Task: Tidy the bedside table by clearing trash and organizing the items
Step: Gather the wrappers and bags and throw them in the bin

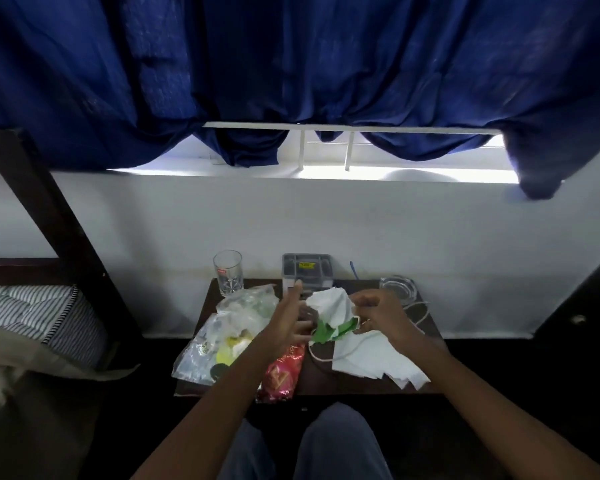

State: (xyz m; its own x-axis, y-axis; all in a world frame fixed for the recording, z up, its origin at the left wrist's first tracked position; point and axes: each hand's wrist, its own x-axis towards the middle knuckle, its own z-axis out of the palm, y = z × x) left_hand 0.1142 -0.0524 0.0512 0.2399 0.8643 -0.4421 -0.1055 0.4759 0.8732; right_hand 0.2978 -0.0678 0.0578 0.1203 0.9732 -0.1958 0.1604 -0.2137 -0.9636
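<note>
Head view shows the right hand pinching the paper, left hand open; best scrunch it tight first.

Glass back-L on table, box ctr-back, ashtray back-R.

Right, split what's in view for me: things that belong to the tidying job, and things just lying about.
Belongs to the job: bedside table; crumpled white paper, gripped by the right hand; green scrap; clear plastic bag; red wrapper; flat white paper; white cable; drinking glass; grey organiser box; glass ashtray.

Just lying about: blue curtain; striped bedding.
</note>
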